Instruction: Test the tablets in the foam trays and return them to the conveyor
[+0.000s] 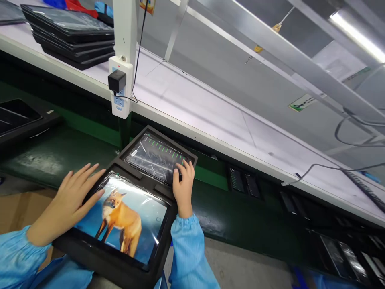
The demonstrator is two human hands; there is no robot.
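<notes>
A tablet [126, 220] with its screen lit, showing an orange fox on blue, lies in a black foam tray [99, 257]. My left hand [70, 198] rests at the upper left edge of that tablet, fingers spread, holding nothing. Above it, a second compartment of the tray holds a dark, film-covered panel [153, 158] with a row of green marks. My right hand [184, 182] touches the right end of this panel, with thumb and fingers bent and slightly apart. Both arms wear blue sleeves.
A green bench [240, 216] runs beneath a white shelf [192, 96]. Stacked black trays [72, 36] stand on the shelf at upper left. A power strip [120, 86] with a black plug hangs on the post. Another tray [30, 120] lies left; more trays [245, 182] sit right.
</notes>
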